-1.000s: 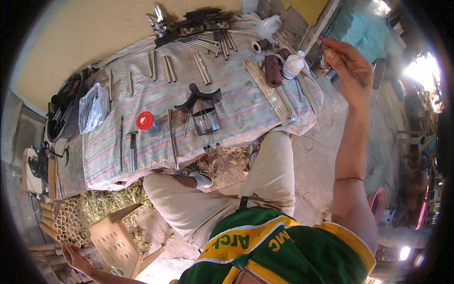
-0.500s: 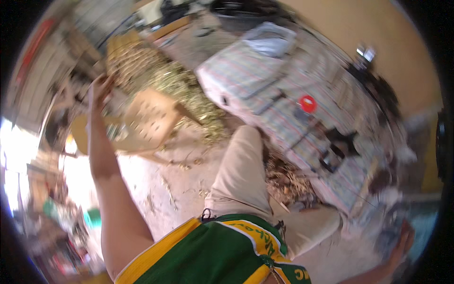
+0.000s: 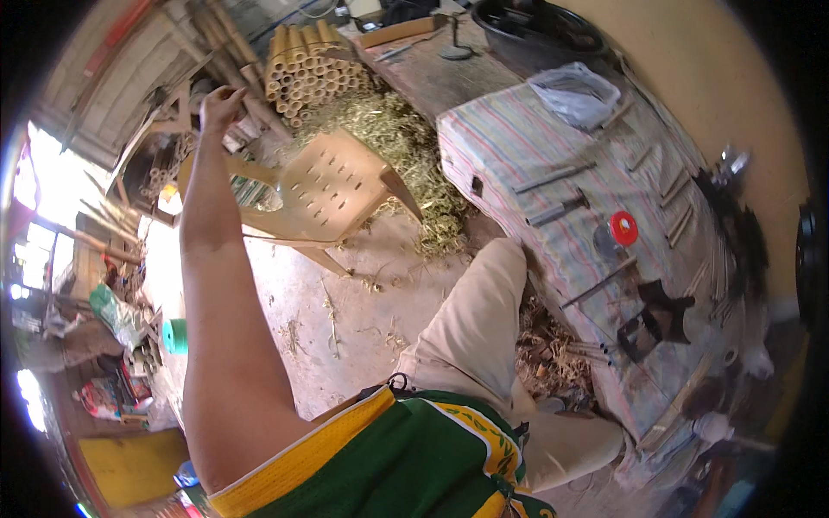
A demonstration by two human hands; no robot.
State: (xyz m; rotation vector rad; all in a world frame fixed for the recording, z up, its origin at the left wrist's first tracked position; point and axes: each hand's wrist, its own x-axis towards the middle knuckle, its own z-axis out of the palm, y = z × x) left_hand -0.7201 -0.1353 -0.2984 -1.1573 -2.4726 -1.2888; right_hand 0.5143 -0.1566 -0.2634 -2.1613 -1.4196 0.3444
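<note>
My left arm reaches out to the upper left, and my left hand (image 3: 222, 110) is raised there with loosely bent fingers. No held thing shows in it. It appears beyond a tan plastic chair (image 3: 332, 186) with slots in its back, near leaning bamboo poles (image 3: 263, 116). At the lower right rim a blurred brownish shape (image 3: 712, 488) may be part of my right hand; its fingers cannot be made out. A striped cloth (image 3: 518, 129) covers a low surface to my right, bearing a red-lidded jar (image 3: 623, 229), metal tools (image 3: 557, 212) and a dark bracket-like piece (image 3: 658, 319).
Cut bamboo tubes (image 3: 306, 73) are stacked behind a heap of shavings (image 3: 389, 147). On the cloth lies a clear plastic bag (image 3: 577, 93), with a black basin (image 3: 544, 30) beyond. More shavings (image 3: 553, 367) lie by my knee. A green round container (image 3: 175, 336) stands at left.
My view has turned, so the chair and cloth sit farther right in the picture. My right hand and forearm, visible before at the lower right, have mostly left the picture. My left arm stays raised.
</note>
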